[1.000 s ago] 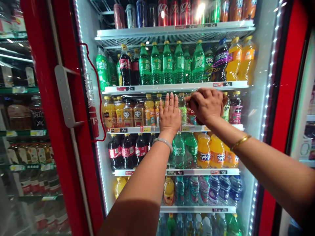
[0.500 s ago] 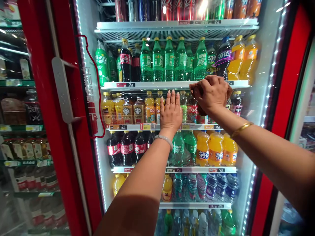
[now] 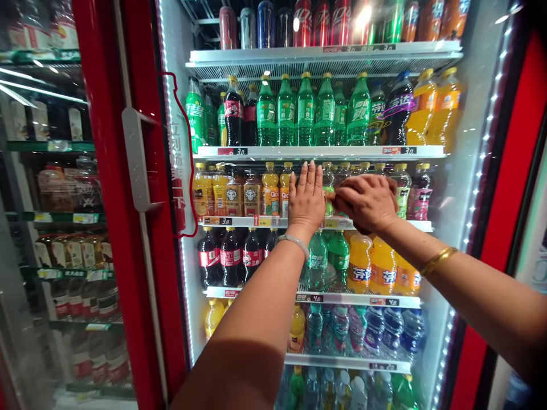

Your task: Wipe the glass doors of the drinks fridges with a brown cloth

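My left hand [image 3: 306, 199] lies flat against the cooler's glass door [image 3: 177, 91], fingers straight and pointing up. A pale bangle [image 3: 294, 244] circles that wrist. Just to its right, my right hand [image 3: 372, 199] presses a bunched brown cloth [image 3: 342, 207] to the glass, palm down with fingers bent over it. Most of the cloth is hidden under the hand. On the right wrist sits a gold bangle [image 3: 437, 261]. Behind the glass, both hands cover part of a row of juice bottles [image 3: 270, 191].
Lit shelves hold green soda bottles [image 3: 305, 111], cola bottles [image 3: 231, 259], orange soda bottles [image 3: 359, 263] and cans [image 3: 302, 23]. A grey door handle [image 3: 135, 159] juts out at the left. Beside it stands another red-framed cooler [image 3: 100, 171] with bottles.
My right hand has moved down and left across the glass with the cloth, nearer my left hand. My left hand stays flat in place. The view has shifted slightly left.
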The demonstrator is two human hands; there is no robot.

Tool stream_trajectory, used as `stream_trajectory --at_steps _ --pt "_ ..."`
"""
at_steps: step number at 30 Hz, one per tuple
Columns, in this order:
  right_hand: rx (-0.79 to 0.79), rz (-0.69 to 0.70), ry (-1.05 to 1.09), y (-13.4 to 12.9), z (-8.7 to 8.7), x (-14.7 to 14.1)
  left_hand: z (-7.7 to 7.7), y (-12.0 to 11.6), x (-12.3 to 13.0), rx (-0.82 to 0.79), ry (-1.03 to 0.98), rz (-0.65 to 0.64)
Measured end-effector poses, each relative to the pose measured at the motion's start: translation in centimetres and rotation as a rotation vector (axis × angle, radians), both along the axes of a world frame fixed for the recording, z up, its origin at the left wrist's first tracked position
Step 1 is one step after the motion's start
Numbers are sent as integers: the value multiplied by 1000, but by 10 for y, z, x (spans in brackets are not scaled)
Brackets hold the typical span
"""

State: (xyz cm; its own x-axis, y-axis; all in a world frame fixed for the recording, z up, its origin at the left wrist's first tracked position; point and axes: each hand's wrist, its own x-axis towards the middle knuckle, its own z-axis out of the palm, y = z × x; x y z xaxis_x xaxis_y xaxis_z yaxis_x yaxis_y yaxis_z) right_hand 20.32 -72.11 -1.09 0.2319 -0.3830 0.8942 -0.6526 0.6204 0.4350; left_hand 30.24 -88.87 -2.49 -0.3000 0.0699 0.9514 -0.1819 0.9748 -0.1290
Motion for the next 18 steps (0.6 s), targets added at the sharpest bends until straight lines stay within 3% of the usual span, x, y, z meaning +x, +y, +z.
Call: stream_trajectory --at_steps 3,5,7,9,13,16,18 --pt "-278 -32 -121 -15 42 3 0 -1 -1 -9 -1 -6" --pt "-380 -50 -166 -27 57 8 -1 -2 -2 -8 5 -9" --pt "-344 -53 -142 -32 52 12 -1 -3 -2 -7 10 -8" --pt "-212 -41 -50 -26 32 13 -2 -3 -3 -11 12 -2" --pt "30 -32 99 9 -5 -1 -2 -3 -4 -17 23 11" --pt "119 -62 102 31 7 -16 -2 -4 -5 -14 27 11" --pt "-65 -87 3 29 31 -21 -2 -4 -6 -9 24 5"
